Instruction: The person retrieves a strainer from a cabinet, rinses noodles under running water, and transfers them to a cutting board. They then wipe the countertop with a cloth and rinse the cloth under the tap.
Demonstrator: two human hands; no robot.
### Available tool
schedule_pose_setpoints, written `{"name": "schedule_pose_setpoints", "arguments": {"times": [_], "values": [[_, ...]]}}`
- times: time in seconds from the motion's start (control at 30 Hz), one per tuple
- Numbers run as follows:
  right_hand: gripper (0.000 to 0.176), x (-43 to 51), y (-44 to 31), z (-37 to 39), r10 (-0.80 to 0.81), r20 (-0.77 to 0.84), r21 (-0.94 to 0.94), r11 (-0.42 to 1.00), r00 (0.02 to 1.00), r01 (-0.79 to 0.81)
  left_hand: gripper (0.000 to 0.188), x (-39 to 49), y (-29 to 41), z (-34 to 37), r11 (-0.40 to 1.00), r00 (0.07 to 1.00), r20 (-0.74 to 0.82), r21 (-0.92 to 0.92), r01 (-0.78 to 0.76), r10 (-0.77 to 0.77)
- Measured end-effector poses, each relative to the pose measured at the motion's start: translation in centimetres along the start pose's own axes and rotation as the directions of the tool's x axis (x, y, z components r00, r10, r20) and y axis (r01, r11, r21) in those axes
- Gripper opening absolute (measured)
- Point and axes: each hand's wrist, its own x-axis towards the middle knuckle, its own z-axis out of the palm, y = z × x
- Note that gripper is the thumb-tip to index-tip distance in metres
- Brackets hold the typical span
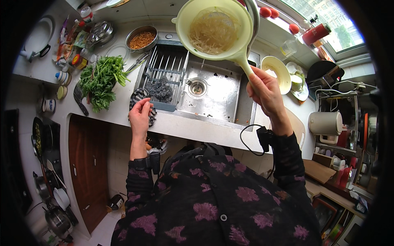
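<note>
My right hand (268, 90) grips the handle of a pale yellow plastic bowl (181, 33), raised over the far part of the steel sink (215, 89). Pale, translucent shreds (212, 33) that look like cut potato lie in it, wet and glossy. My left hand (141, 115) is at the counter's front edge, fingers loosely curled, over a black-and-white striped cloth (139, 93). Whether it grips the cloth is unclear. Beside it, a dark curly scouring pad (160, 89) rests in the drain rack (169, 66) set across the sink's left side.
Leafy greens (101, 81) and a black-handled knife (80, 100) lie on the left counter. Behind them stands a metal pot (142, 38) of orange-brown shreds. Right of the sink are a cream bowl (277, 73) and a plate (301, 90). A cutting board (295, 127) lies nearer me.
</note>
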Motion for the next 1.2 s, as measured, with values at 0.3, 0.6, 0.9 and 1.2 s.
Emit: {"name": "schedule_pose_setpoints", "arguments": {"times": [0.3,0.6,0.9,1.2], "values": [[0.039,-0.3,0.5,0.1,0.033,-0.001,-0.006,0.999,0.999,-0.033,0.021,0.3,-0.2,0.1,0.999,1.000,0.023,0.031,0.015,-0.015],[0.038,-1.1,1.8,0.1,0.071,0.005,-0.023,0.997,0.997,-0.071,0.022,0.3,-0.4,0.5,0.999,0.998,0.041,0.035,0.039,-0.041],[0.038,-2.1,3.2,0.4,0.108,0.010,-0.054,0.993,0.994,-0.107,0.021,0.2,-0.5,0.6,0.997,0.995,0.076,0.060,0.055,-0.060],[0.036,-3.5,8.8,0.5,0.320,0.009,0.011,0.947,0.947,-0.321,0.021,-0.1,-0.9,0.9,0.996,0.993,0.092,0.063,0.066,-0.072]]}}
